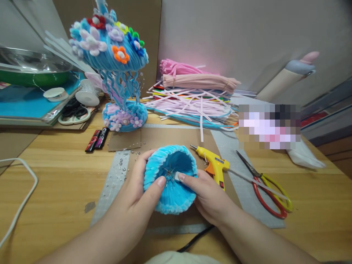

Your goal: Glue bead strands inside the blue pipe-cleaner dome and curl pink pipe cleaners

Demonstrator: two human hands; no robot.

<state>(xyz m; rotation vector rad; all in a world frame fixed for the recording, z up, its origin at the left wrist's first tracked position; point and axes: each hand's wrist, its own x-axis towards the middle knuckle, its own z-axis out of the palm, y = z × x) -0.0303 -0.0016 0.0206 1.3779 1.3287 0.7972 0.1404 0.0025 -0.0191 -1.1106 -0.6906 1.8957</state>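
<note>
Both my hands hold a blue fuzzy dome [170, 183] made of coiled pipe cleaners, its hollow side facing me over the cardboard sheet. My left hand [137, 187] cups its left side with the thumb pressed inside. My right hand [205, 194] grips its right side, the thumb tip at the centre where thin wire ends gather. A yellow glue gun [213, 164] lies just right of the dome.
A finished blue pipe-cleaner jellyfish with flowers [115, 62] stands behind. Piles of pink and white pipe cleaners [192, 95] lie at the back. Red and yellow scissors [268, 190] lie on the right, black lighters [96, 139] on the left, a white cord [24, 187] at far left.
</note>
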